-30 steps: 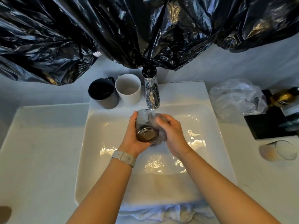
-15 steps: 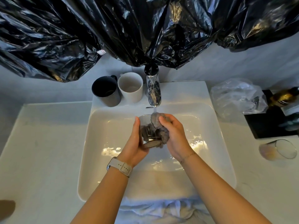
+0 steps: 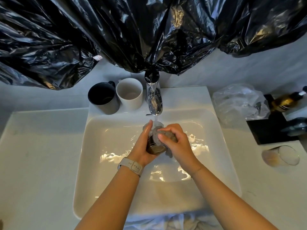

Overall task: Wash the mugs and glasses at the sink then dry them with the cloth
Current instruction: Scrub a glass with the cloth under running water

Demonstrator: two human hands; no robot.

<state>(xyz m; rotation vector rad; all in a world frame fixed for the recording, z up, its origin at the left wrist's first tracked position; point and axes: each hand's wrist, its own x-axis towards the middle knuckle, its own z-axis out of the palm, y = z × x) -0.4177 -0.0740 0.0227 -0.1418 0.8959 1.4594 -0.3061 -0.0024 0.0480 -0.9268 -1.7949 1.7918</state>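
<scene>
Over the white sink (image 3: 116, 183), my left hand (image 3: 143, 146) grips a clear glass (image 3: 155, 147) with its mouth tilted up under the running tap (image 3: 154, 98). My right hand (image 3: 178, 141) presses a grey scrubbing pad (image 3: 160, 135) against the glass. A dark mug (image 3: 103, 97) and a white mug (image 3: 129, 92) stand on the sink's back ledge, left of the tap. Another glass (image 3: 281, 156) lies on its side on the right counter. A white cloth (image 3: 167, 221) hangs at the sink's front edge.
Black plastic sheeting (image 3: 149, 30) hangs low over the tap and back wall. A crumpled clear bag (image 3: 239, 103), a black tray (image 3: 272, 128) and a brown bottle (image 3: 287, 101) sit on the right counter. White counter (image 3: 41, 155) spreads to the left.
The glass has tipped more upright under the stream. My right hand has slid the pad from the side of the glass up towards its rim.
</scene>
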